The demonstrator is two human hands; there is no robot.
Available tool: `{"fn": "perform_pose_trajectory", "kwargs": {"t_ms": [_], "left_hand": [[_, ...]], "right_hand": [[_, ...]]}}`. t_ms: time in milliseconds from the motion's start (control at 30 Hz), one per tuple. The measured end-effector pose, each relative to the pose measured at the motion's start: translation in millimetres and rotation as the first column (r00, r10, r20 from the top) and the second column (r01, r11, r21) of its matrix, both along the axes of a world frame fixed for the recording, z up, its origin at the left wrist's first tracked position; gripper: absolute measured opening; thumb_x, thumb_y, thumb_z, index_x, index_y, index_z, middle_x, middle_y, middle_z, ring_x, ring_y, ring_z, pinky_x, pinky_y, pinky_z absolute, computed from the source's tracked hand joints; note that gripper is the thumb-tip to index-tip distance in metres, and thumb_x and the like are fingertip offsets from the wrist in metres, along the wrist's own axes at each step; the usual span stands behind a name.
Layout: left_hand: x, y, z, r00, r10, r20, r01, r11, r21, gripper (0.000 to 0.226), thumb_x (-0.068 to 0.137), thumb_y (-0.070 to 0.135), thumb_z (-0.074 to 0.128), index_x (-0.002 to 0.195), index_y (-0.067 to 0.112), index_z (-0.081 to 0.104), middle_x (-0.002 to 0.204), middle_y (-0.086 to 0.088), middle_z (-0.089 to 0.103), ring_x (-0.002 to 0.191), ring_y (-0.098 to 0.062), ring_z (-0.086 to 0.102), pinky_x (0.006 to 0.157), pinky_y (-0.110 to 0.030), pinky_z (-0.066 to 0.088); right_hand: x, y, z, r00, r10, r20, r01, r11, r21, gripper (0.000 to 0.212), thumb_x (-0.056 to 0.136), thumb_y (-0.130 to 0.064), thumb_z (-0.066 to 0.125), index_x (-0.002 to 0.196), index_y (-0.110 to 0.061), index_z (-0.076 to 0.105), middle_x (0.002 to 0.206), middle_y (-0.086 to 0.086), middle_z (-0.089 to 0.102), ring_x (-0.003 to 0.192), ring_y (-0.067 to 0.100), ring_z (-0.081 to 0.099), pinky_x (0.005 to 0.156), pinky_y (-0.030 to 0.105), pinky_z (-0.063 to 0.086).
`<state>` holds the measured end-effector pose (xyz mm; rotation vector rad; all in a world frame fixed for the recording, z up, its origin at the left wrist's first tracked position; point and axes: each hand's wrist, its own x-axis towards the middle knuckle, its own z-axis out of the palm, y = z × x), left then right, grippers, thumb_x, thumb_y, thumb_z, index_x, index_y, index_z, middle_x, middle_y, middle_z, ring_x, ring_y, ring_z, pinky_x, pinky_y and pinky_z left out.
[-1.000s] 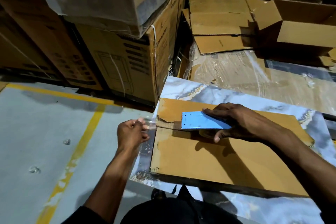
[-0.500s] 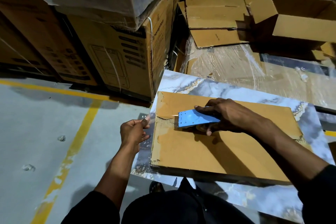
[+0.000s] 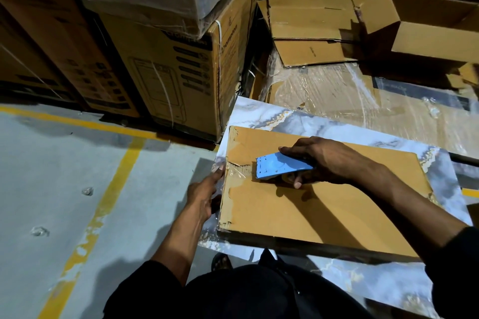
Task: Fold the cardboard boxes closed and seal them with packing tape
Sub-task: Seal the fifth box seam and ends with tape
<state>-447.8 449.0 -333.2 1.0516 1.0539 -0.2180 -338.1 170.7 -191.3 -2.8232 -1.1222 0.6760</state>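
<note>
The flat cardboard box lies on the marbled surface; right hand grips the blue tape dispenser atop it; left hand, fingers straight, presses its left edge; likely light, stiff, best steadied at edges.

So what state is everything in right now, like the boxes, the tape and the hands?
Flat box: folded shut, lying on the marbled board.
Clear tape: stuck over the box's left edge.
Blue tape dispenser: resting on the box.
Right hand: gripping the dispenser.
Left hand: fingers straight against the box's left side.
Far box: open.
</note>
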Motion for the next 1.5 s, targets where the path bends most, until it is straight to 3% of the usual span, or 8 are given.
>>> {"fn": "perform_pose_trajectory", "kwargs": {"t_ms": [200, 367, 500, 567, 667, 1000, 1333, 1500], "left_hand": [[-17.7, -1.3, -13.2, 0.986, -0.15, -0.075, 0.161, 0.971, 0.176, 0.018, 0.097, 0.028, 0.074, 0.097, 0.011, 0.072, 0.102, -0.02, 0.077, 0.077, -0.028, 0.069, 0.067, -0.034, 0.055], [-13.1, -2.0, 23.1, 0.889, -0.292, 0.352, -0.055, 0.696, 0.716, 0.013, 0.104, 0.03, 0.065, 0.115, 0.033, 0.07, 0.121, 0.007, 0.071, 0.108, 0.0, 0.066, 0.09, -0.024, 0.056], [-2.4, -6.4, 37.8, 0.472, -0.881, 0.022, 0.12, 0.089, 0.989, 0.07, 0.102, 0.062, 0.049, 0.16, 0.024, 0.042, 0.168, 0.003, 0.036, 0.156, -0.005, 0.024, 0.126, -0.033, 0.025], [4.1, -8.3, 36.1, 0.263, -0.91, -0.321, 0.23, -0.264, 0.937, 0.094, 0.099, 0.079, 0.027, 0.169, 0.02, 0.008, 0.176, 0.0, -0.001, 0.161, -0.011, -0.014, 0.132, -0.043, -0.002], [7.1, -9.0, 32.6, 0.128, -0.82, -0.557, 0.318, -0.498, 0.806, 0.119, 0.084, 0.098, 0.011, 0.167, 0.015, -0.012, 0.173, -0.002, -0.024, 0.155, -0.012, -0.031, 0.128, -0.051, -0.015], [8.6, -8.2, 30.0, 0.125, -0.777, -0.617, 0.344, -0.549, 0.762, 0.136, 0.069, 0.109, 0.008, 0.167, 0.016, -0.012, 0.172, 0.0, -0.026, 0.156, -0.012, -0.029, 0.127, -0.054, -0.016], [6.4, -46.3, 47.7, 0.193, -0.714, -0.673, 0.336, -0.596, 0.729, 0.131, 0.073, 0.104, -0.003, 0.165, 0.01, -0.011, 0.172, -0.008, -0.022, 0.157, -0.022, -0.027, 0.121, -0.066, -0.018], [11.9, -131.1, 43.7, 0.029, -0.77, -0.638, 0.363, -0.586, 0.724, 0.131, 0.074, 0.103, -0.004, 0.164, 0.008, -0.017, 0.169, -0.01, -0.031, 0.155, -0.023, -0.033, 0.121, -0.064, -0.018]], "right_hand": [[-1.1, 10.8, 2.9, 0.999, 0.046, 0.024, -0.045, 0.998, -0.041, 0.101, 0.074, -0.088, 0.057, 0.159, -0.039, 0.034, 0.131, -0.01, 0.055, 0.121, 0.014, 0.051, 0.082, 0.04, 0.052], [-0.3, 22.0, 4.3, 0.991, 0.116, 0.061, -0.11, 0.989, -0.104, 0.099, 0.079, -0.09, 0.044, 0.16, -0.034, 0.033, 0.141, -0.003, 0.053, 0.131, 0.022, 0.049, 0.09, 0.041, 0.052], [-6.3, 32.9, 12.8, 0.961, 0.225, 0.16, -0.196, 0.964, -0.177, 0.101, 0.079, -0.095, 0.029, 0.163, -0.038, 0.021, 0.163, 0.002, 0.033, 0.142, 0.03, 0.038, 0.103, 0.048, 0.046], [-12.8, 46.3, 16.2, 0.945, 0.286, 0.16, -0.259, 0.95, -0.173, 0.08, 0.093, -0.081, 0.034, 0.16, -0.037, 0.029, 0.168, 0.001, 0.027, 0.146, 0.03, 0.034, 0.106, 0.05, 0.044], [-24.5, 60.7, 6.0, 0.913, 0.385, 0.135, -0.343, 0.904, -0.255, 0.047, 0.106, -0.056, 0.039, 0.148, -0.037, 0.048, 0.168, -0.005, 0.029, 0.14, 0.031, 0.042, 0.099, 0.045, 0.044], [-15.4, 0.0, 6.1, 0.962, 0.269, 0.045, -0.221, 0.867, -0.446, 0.039, 0.093, -0.028, 0.061, 0.131, -0.033, 0.053, 0.11, -0.004, 0.065, 0.112, 0.025, 0.054, 0.078, 0.037, 0.033], [-14.9, -65.7, 2.7, 0.965, 0.248, 0.079, -0.199, 0.9, -0.389, 0.038, 0.097, -0.039, 0.054, 0.136, -0.041, 0.057, 0.16, -0.014, 0.042, 0.15, 0.03, 0.031, 0.108, 0.048, 0.037], [-17.6, -88.9, 8.6, 0.98, 0.15, 0.13, -0.117, 0.966, -0.229, 0.065, 0.094, -0.063, 0.052, 0.154, -0.041, 0.041, 0.167, -0.01, 0.031, 0.157, 0.028, 0.019, 0.118, 0.052, 0.029]]}}
